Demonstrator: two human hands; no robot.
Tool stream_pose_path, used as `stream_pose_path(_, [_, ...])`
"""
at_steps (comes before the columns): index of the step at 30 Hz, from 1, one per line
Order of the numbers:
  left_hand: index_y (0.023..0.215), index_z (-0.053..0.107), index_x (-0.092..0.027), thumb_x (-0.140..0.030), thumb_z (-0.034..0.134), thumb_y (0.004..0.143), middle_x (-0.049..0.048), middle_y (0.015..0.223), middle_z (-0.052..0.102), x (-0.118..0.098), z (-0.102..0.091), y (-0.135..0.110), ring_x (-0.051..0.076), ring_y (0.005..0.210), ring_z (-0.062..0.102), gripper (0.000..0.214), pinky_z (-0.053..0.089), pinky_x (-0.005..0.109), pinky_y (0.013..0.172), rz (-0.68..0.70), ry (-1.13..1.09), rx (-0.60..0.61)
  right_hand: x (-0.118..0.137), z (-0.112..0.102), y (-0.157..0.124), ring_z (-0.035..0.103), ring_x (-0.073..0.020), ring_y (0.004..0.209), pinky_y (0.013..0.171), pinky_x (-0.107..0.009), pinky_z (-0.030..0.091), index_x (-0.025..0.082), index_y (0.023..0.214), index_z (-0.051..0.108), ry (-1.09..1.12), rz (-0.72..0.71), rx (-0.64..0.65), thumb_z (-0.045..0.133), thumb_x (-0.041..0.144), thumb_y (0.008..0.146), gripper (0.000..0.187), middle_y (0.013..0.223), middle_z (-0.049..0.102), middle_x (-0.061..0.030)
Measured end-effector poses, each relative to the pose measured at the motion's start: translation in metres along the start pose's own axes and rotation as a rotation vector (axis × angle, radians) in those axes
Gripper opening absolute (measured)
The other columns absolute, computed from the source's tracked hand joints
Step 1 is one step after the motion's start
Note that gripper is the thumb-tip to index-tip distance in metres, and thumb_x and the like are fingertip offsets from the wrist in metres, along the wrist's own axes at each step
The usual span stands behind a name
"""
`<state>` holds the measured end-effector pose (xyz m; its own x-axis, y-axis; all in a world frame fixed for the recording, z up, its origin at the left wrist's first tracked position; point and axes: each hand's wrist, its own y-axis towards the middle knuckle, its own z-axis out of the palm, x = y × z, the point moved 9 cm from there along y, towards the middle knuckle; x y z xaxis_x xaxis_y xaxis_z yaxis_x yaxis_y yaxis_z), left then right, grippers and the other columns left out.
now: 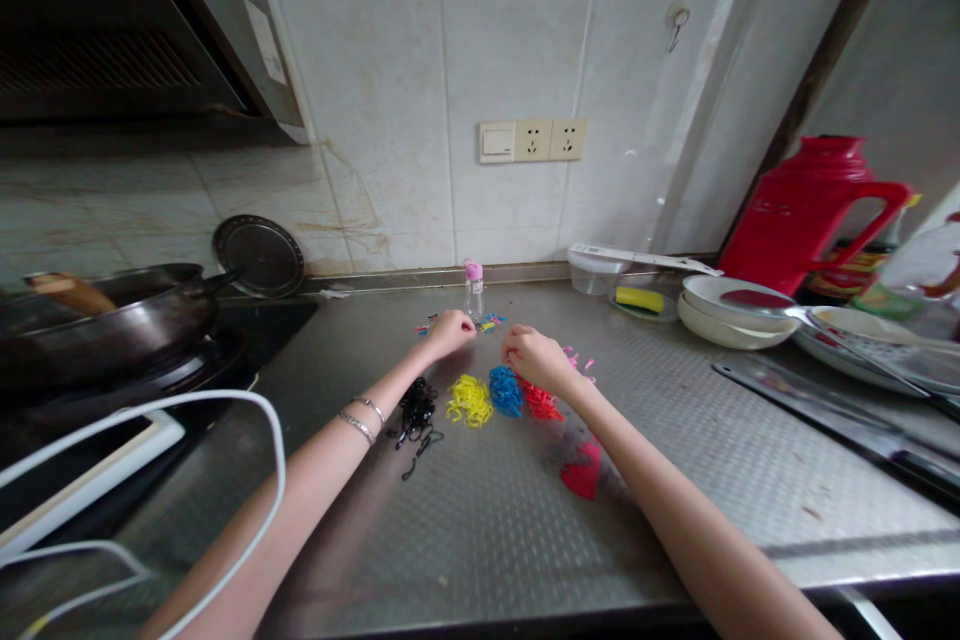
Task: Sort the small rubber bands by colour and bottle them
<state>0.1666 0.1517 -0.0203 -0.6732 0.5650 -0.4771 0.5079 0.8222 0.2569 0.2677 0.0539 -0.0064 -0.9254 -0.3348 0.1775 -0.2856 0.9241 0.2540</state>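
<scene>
On the metal counter lie separate heaps of small elastic bands: black bands [417, 408], yellow bands [469, 400], blue bands [505, 391] and red bands [543, 403]. Some pink bands [581, 363] show beyond my right wrist. My left hand [450, 332], fingers curled together, is at a scatter of mixed-colour bands [491, 322] near a small clear bottle [473, 295] with a pink cap. Above the blue and red heaps, my right hand [534, 358] has its fingers pinched, partly covering the red bands. Whatever either hand holds is too small or hidden to tell.
To the left, a wok [142, 320] sits on the stove, with a white cable [277, 440] in front. A red scrap [582, 473] lies near my right forearm. Bowls [727, 320], a yellow sponge [639, 300], a knife [810, 425] and a red thermos [802, 215] are on the right.
</scene>
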Motion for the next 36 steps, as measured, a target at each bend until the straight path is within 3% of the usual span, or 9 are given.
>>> stream_pose_path(5, [0.073, 0.069, -0.011, -0.021, 0.055, 0.068, 0.0065, 0.073, 0.067, -0.023, 0.005, -0.019, 0.014, 0.066, 0.057, 0.019, 0.040, 0.021, 0.064, 0.170, -0.099, 0.075, -0.022, -0.004, 0.001, 0.051, -0.0139, 0.083, 0.059, -0.019, 0.035, 0.022, 0.079, 0.064, -0.026, 0.072, -0.044, 0.038, 0.017, 0.078, 0.026, 0.094, 0.056, -0.0039])
stream_pose_path(10, [0.075, 0.069, -0.010, -0.023, 0.058, 0.067, 0.0058, 0.072, 0.067, -0.042, 0.022, -0.040, 0.013, 0.064, 0.057, 0.019, 0.041, 0.020, 0.060, 0.218, -0.217, 0.230, -0.037, -0.007, 0.000, 0.052, -0.0131, 0.081, 0.057, -0.019, 0.033, 0.022, 0.079, 0.064, -0.044, 0.109, -0.089, 0.038, 0.017, 0.077, 0.026, 0.091, 0.056, -0.0033])
stream_pose_path(14, [0.076, 0.069, -0.009, -0.026, 0.059, 0.068, 0.0067, 0.072, 0.067, -0.044, 0.023, -0.043, 0.013, 0.064, 0.057, 0.022, 0.041, 0.021, 0.060, 0.210, -0.253, 0.229, -0.045, -0.007, -0.001, 0.052, -0.0133, 0.082, 0.057, -0.019, 0.033, 0.022, 0.079, 0.064, -0.043, 0.122, -0.109, 0.039, 0.018, 0.078, 0.025, 0.091, 0.057, -0.0030])
stream_pose_path(18, [0.078, 0.068, -0.010, -0.033, 0.057, 0.070, 0.0065, 0.075, 0.067, -0.017, 0.004, -0.042, 0.014, 0.068, 0.056, 0.027, 0.040, 0.022, 0.063, 0.110, -0.310, 0.131, -0.049, -0.006, -0.001, 0.053, -0.0134, 0.084, 0.058, -0.019, 0.034, 0.023, 0.081, 0.064, -0.049, 0.131, -0.101, 0.040, 0.018, 0.078, 0.025, 0.094, 0.057, -0.0028])
stream_pose_path(24, [0.065, 0.066, -0.010, -0.043, 0.053, 0.070, 0.0017, 0.051, 0.055, 0.069, -0.039, -0.061, 0.010, 0.050, 0.046, 0.036, 0.032, 0.021, 0.049, -0.191, -0.345, -0.089, -0.051, 0.000, 0.000, 0.053, -0.0143, 0.087, 0.060, -0.019, 0.036, 0.023, 0.087, 0.065, -0.032, 0.166, -0.072, 0.040, 0.022, 0.080, 0.025, 0.097, 0.058, -0.0035])
stream_pose_path(28, [0.068, 0.063, -0.011, -0.045, 0.050, 0.070, -0.0019, 0.049, 0.047, 0.113, -0.046, -0.081, 0.004, 0.036, 0.030, 0.036, 0.020, 0.020, 0.038, -0.396, -0.481, -0.193, -0.053, 0.003, 0.001, 0.054, -0.0148, 0.087, 0.065, -0.020, 0.038, 0.024, 0.093, 0.064, 0.027, 0.164, -0.097, 0.042, 0.023, 0.078, 0.027, 0.099, 0.059, -0.0037])
stream_pose_path(32, [0.069, 0.062, -0.012, -0.046, 0.047, 0.070, -0.0027, 0.050, 0.045, 0.120, -0.046, -0.088, 0.004, 0.036, 0.029, 0.038, 0.018, 0.020, 0.037, -0.404, -0.542, -0.276, -0.059, 0.007, 0.012, 0.055, -0.0156, 0.086, 0.068, -0.021, 0.039, 0.024, 0.097, 0.063, 0.058, 0.159, -0.073, 0.046, 0.021, 0.074, 0.029, 0.101, 0.060, -0.0042])
stream_pose_path(36, [0.063, 0.063, -0.011, -0.044, 0.048, 0.068, -0.0024, 0.046, 0.045, 0.114, -0.044, -0.085, 0.006, 0.040, 0.034, 0.036, 0.022, 0.021, 0.041, -0.370, -0.430, -0.257, -0.069, 0.012, 0.038, 0.057, -0.0170, 0.085, 0.069, -0.022, 0.041, 0.023, 0.097, 0.064, 0.045, 0.166, -0.027, 0.046, 0.020, 0.072, 0.030, 0.098, 0.063, -0.0047])
